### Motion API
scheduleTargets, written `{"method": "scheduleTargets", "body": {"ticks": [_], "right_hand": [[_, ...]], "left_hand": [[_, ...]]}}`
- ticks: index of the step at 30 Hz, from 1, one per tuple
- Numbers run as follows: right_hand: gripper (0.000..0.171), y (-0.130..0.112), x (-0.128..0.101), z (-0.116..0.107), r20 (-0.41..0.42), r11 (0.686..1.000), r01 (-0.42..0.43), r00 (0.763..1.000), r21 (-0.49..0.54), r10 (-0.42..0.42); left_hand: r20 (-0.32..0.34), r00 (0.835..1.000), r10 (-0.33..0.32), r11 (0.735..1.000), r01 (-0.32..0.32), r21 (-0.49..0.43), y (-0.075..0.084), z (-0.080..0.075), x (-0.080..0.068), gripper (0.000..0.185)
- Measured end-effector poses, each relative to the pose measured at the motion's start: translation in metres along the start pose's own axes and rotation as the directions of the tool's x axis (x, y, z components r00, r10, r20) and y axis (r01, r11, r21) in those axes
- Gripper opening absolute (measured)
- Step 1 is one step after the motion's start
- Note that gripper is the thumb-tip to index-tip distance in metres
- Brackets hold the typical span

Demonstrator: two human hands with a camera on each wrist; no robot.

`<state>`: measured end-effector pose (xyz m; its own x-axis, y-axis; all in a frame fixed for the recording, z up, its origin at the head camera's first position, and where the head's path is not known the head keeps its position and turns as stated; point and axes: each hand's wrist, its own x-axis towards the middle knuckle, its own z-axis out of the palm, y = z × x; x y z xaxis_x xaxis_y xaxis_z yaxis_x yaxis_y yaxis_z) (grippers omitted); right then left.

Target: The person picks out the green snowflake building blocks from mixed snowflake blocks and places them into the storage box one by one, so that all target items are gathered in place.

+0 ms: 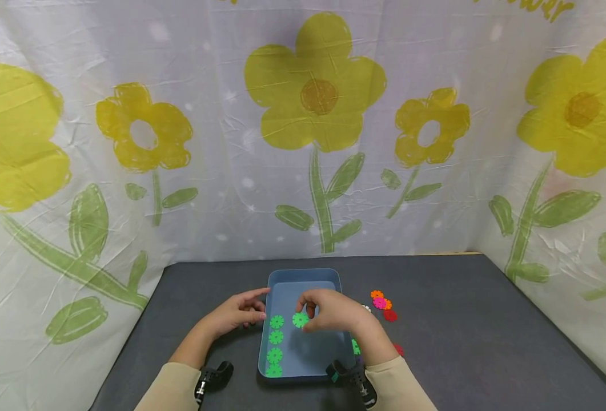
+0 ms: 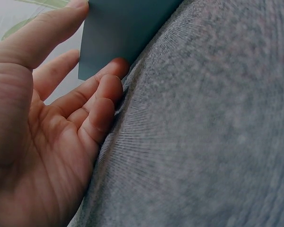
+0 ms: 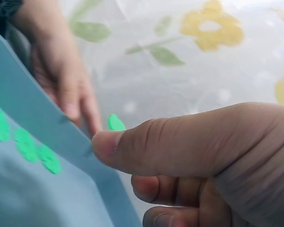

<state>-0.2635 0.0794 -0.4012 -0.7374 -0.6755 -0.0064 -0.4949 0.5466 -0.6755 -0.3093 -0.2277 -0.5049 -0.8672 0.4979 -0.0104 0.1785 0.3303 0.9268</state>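
Note:
In the head view a blue rectangular tray [image 1: 305, 276] lies on the dark table. Along its left side runs a column of several green flower-shaped notched discs [image 1: 275, 337]. My right hand [image 1: 333, 309] is over the tray and pinches another green notched disc [image 1: 299, 320] between thumb and fingers. Most of that disc hides behind the thumb in the right wrist view, where just its green edge [image 3: 115, 122] shows. My left hand [image 1: 235, 314] touches the tray's left wall from outside with thumb and fingertips, the other fingers loosely bent beside it.
Right of the tray lie orange discs [image 1: 377, 294], a pink disc [image 1: 380, 303] and red discs [image 1: 390, 315], some overlapping. More pieces, including a green one [image 1: 356, 346], are partly hidden by my right arm. A flower-printed cloth [image 1: 231, 171] hangs behind the table.

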Motion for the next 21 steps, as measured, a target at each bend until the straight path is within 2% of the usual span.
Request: {"method": "scheduleTargets", "body": {"ticks": [6, 12, 15, 21], "right_hand": [[0.029, -0.008, 0.009, 0.023, 0.096, 0.998, -0.007, 0.995, -0.067, 0.014], [0.029, -0.009, 0.012, 0.041, 0.205, 0.983, -0.075, 0.973, -0.167, 0.109], [0.028, -0.008, 0.012, 0.048, 0.249, 0.981, -0.106, 0.958, -0.16, 0.145], [0.026, -0.009, 0.012, 0.055, 0.293, 0.976, -0.105, 0.943, -0.189, 0.158]], "left_hand": [[0.01, 1.0, 0.02, 1.0, -0.02, 0.0, -0.001, 0.0, 0.0, 0.069], [0.011, 1.0, 0.027, 1.0, -0.027, 0.002, 0.0, 0.001, -0.001, 0.07], [0.01, 1.0, 0.028, 1.0, -0.028, 0.002, 0.001, 0.001, -0.001, 0.069], [0.004, 1.0, 0.024, 1.0, -0.024, 0.0, 0.002, 0.0, -0.002, 0.069]]}}
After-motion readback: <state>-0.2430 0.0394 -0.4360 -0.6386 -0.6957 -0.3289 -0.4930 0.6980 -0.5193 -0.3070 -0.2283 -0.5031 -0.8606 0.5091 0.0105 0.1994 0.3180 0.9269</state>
